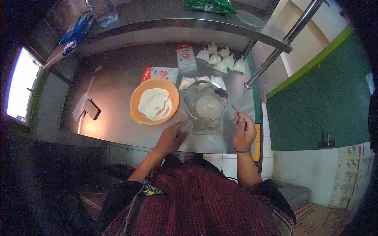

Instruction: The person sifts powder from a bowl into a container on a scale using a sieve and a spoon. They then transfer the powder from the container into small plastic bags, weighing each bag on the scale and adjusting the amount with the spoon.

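I see the clear glass bowl (205, 105) sitting on a small flat scale (206, 127) on the steel counter (114, 78), beside the orange plastic bowl of white powder (154, 101), so portions can be weighed. My right hand (244, 131) pinches a thin spoon (225, 96) reaching into the glass bowl; my left hand (173, 137) rests half-open at the scale's edge, holding nothing.

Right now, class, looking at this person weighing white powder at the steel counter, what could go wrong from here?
1. The clear bowl sits on a small scale near the counter edge; a nudge from the left hand might tip it.
2. The right hand holds a spoon over the bowl's rim; powder could spill onto the scale.
3. The orange bowl of powder stands close beside it and could get bumped.
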